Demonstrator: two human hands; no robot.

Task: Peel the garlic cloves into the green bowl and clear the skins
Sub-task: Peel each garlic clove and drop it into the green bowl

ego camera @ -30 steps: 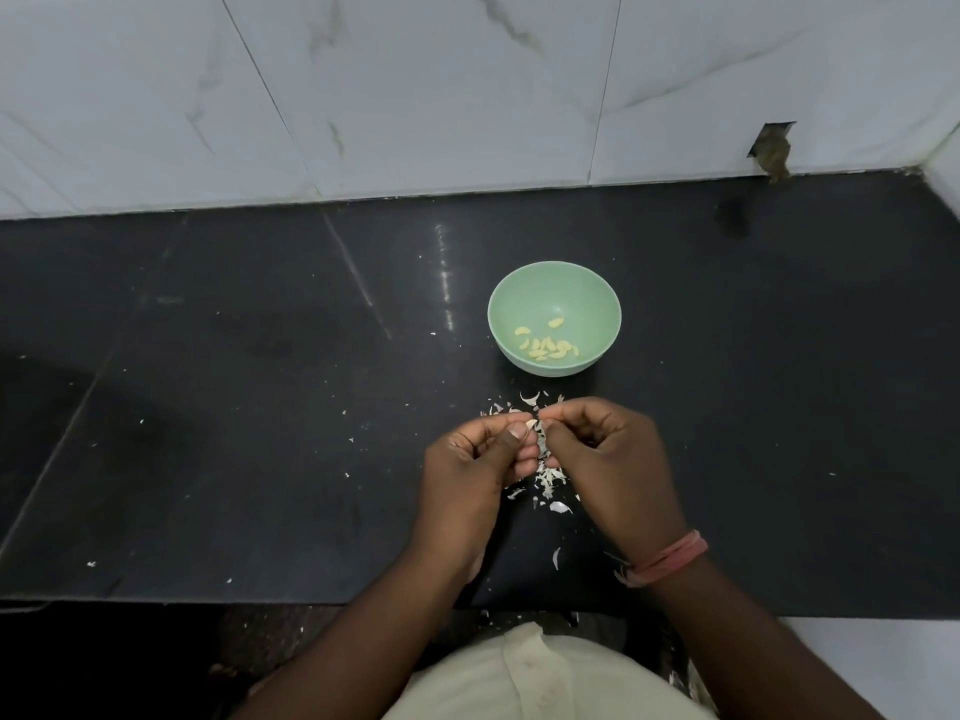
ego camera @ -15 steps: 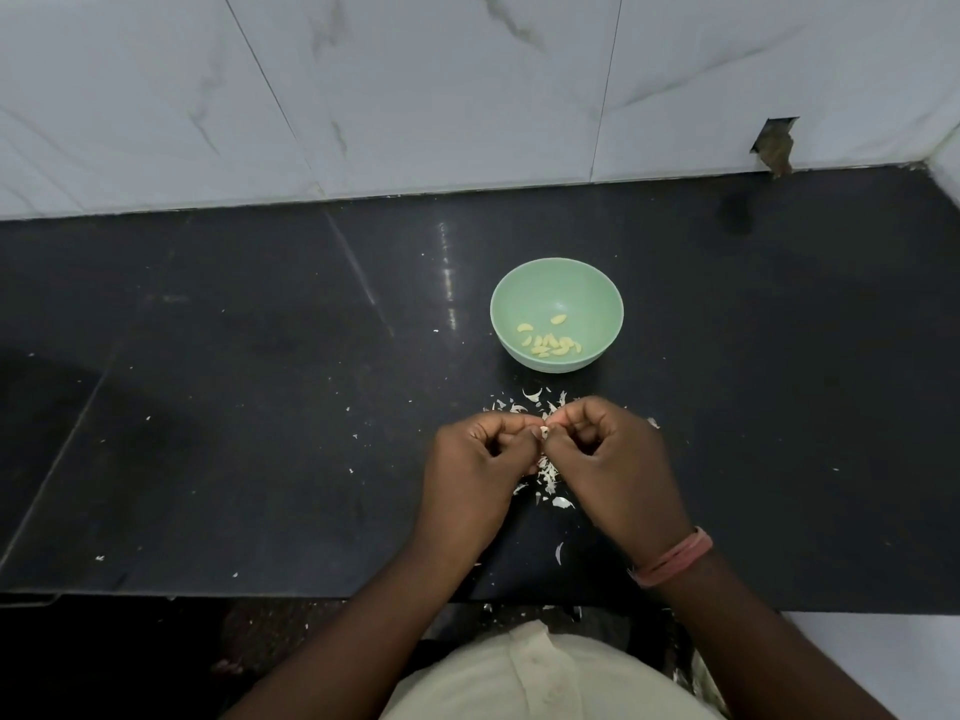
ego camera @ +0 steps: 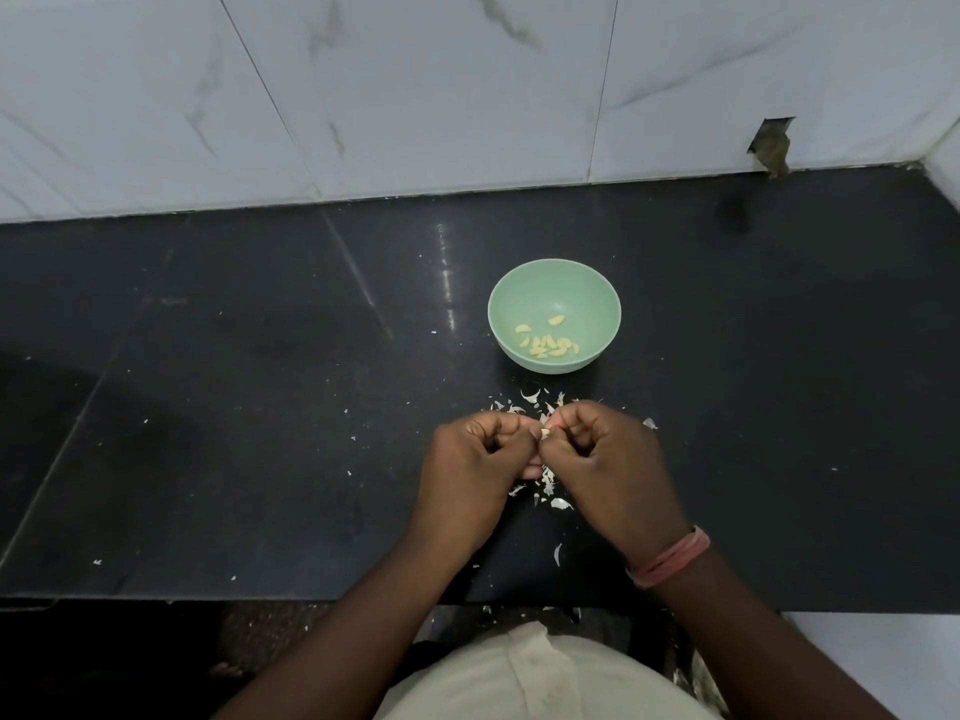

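A green bowl point(ego camera: 554, 283) stands on the black counter and holds several peeled garlic cloves point(ego camera: 548, 345) near its front wall. Just in front of it, my left hand point(ego camera: 475, 475) and my right hand point(ego camera: 613, 470) meet fingertip to fingertip, both pinching one small garlic clove point(ego camera: 545, 433) between thumbs and forefingers. Only a pale sliver of the clove shows. White garlic skins point(ego camera: 548, 483) lie scattered under and around my hands, some between the hands and the bowl.
The black counter point(ego camera: 234, 407) runs left and right, with tiny skin flecks spread over it. A white marble-tiled wall point(ego camera: 415, 96) backs it. The counter's front edge lies close under my forearms. A pink band circles my right wrist point(ego camera: 670, 558).
My hands have closed tighter together around the clove and shifted slightly; the bowl and the skins stay where they were.
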